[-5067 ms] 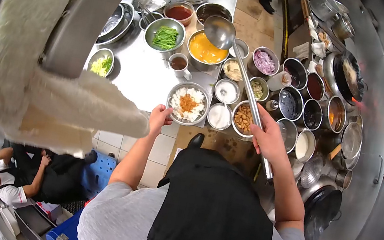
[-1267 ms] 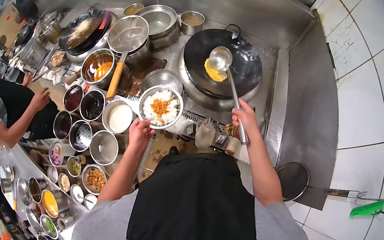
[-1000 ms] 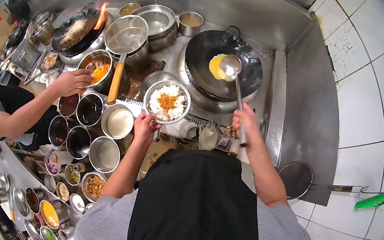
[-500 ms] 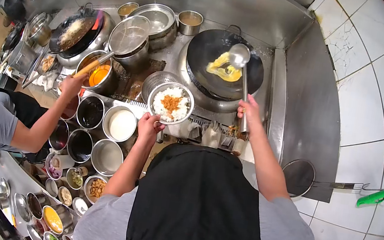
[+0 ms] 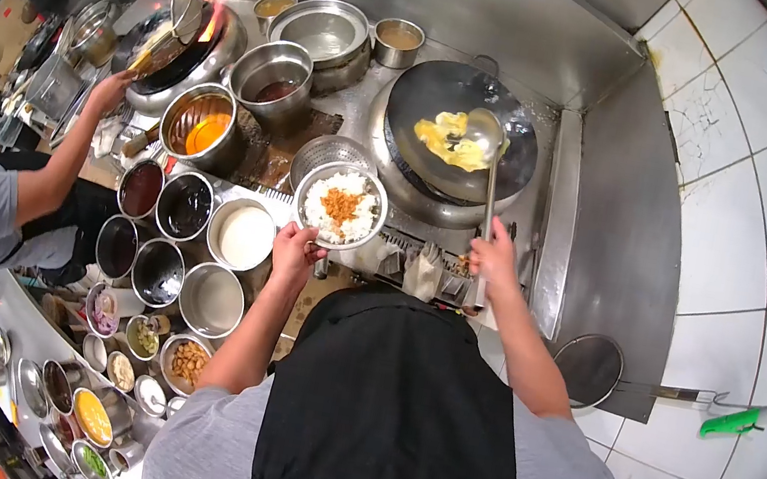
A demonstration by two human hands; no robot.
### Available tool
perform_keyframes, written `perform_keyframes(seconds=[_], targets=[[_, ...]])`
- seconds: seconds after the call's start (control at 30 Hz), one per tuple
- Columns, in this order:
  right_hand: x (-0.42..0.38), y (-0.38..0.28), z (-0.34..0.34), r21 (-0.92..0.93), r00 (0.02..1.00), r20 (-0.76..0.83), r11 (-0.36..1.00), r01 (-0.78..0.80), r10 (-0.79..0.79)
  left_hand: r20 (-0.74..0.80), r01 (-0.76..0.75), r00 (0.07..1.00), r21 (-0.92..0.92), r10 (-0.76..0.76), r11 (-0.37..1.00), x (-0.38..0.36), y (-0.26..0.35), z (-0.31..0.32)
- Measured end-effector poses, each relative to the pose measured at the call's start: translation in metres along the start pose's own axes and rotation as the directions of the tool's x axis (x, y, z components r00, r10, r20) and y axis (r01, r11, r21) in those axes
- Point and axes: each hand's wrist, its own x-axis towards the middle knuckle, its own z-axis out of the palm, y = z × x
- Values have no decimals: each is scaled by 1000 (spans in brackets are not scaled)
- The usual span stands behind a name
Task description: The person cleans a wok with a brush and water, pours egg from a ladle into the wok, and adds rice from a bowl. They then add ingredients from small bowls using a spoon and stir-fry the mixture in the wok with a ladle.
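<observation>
In my left hand (image 5: 297, 254) is the rim of a metal bowl (image 5: 303, 222) of white rice (image 5: 360, 197) topped with brown bits. My right hand (image 5: 494, 256) is closed round the handle of a long metal ladle (image 5: 484, 133). The ladle's head rests in a black wok (image 5: 449, 88), against yellow egg (image 5: 436, 137) that looks partly set. Below and behind the rice bowl, a perforated metal strainer (image 5: 317, 152) is partly covered by it.
A co-worker's hand (image 5: 111, 88) holds a strainer (image 5: 182, 8) over another wok at the left, with flames behind. Pots of sauces (image 5: 157, 273) and an orange liquid (image 5: 208, 131) stand between us. A round mesh skimmer (image 5: 588, 370) hangs at the right wall.
The ladle head has moved slightly right and down in the wok, and the egg is more spread and folded. The co-worker's strainer has moved from the pot to the left wok.
</observation>
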Motion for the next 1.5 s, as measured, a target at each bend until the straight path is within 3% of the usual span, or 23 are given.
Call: perform_keyframes(seconds=[0.07,0.1,0.13,0.17,0.2,0.23,0.33,0.37,0.4,0.43,0.5,0.53,0.57,0.6,0.63,0.67,0.8,0.93,1.0,1.07,1.2,1.27,1.5], targets=[[-3,-18,-42,146,990,131,986,-78,59,-31,-19,999,-2,19,1000,-8,-5,-1],[-6,-10,-60,-165,990,139,986,-5,28,-42,-20,999,-21,19,1000,-13,-9,-3],[-7,19,-67,-178,987,155,984,-5,33,-54,-27,998,-42,25,999,-17,-13,-10],[-3,55,-79,-509,963,104,819,265,-247,-100,-31,995,-38,27,999,-30,-8,-4],[-2,75,-89,-763,845,161,479,435,-510,-122,-39,992,-49,33,998,-41,-8,-3],[-6,78,-98,-757,843,191,471,453,-503,-151,-52,988,-46,44,998,-52,-9,-5],[1,86,-127,-796,685,232,270,541,-691,-263,-58,964,-87,33,995,-89,-15,-13],[-27,46,-106,-628,898,71,680,378,-434,-284,-56,959,-99,25,994,-101,-17,-17],[-54,4,-82,-380,997,24,922,71,-67,-314,-62,949,-118,22,991,-115,-17,-23],[-51,12,-80,-221,985,96,961,164,-146,-326,-66,945,-103,29,992,-132,-12,-22],[-71,-6,-62,-25,953,280,992,125,-113,-386,-99,921,-113,48,989,-164,-11,-28],[-80,-14,-54,82,939,340,997,17,-44,-418,-127,906,-127,63,984,-180,-13,-38],[-72,-17,-62,86,842,539,993,-85,25,-465,-160,883,-162,68,974,-199,-11,-43],[-67,-22,-59,139,806,590,976,-167,54,-503,-197,861,-191,76,962,-215,-10,-47],[-82,-39,-42,224,660,751,929,-295,29,-529,-247,842,-211,102,946,-227,-15,-62],[-99,-47,-26,235,605,794,889,-393,57,-536,-291,835,-233,127,928,-238,-19,-77],[-135,-42,30,-114,238,926,817,-565,294,-690,-431,705,-233,164,872,-293,-9,-123],[-202,-34,156,-421,-1,886,804,-420,464,-814,-576,547,-198,195,793,-333,-21,-207],[-240,-12,222,-476,-126,879,830,-291,460,-887,-617,424,-137,181,775,-364,-21,-236],[-271,15,282,-518,-167,847,854,-49,504,-932,-621,320,-71,171,780,-390,-40,-285],[-340,52,364,-528,-165,819,834,163,550,-981,-688,172,-53,92,724,-445,-48,-330],[-363,74,388,-449,-179,818,801,395,547,-993,-721,102,-37,52,692,-464,-61,-356],[-392,109,412,-458,-72,782,648,609,620,-999,-765,40,-44,-21,643,-503,-77,-401]])
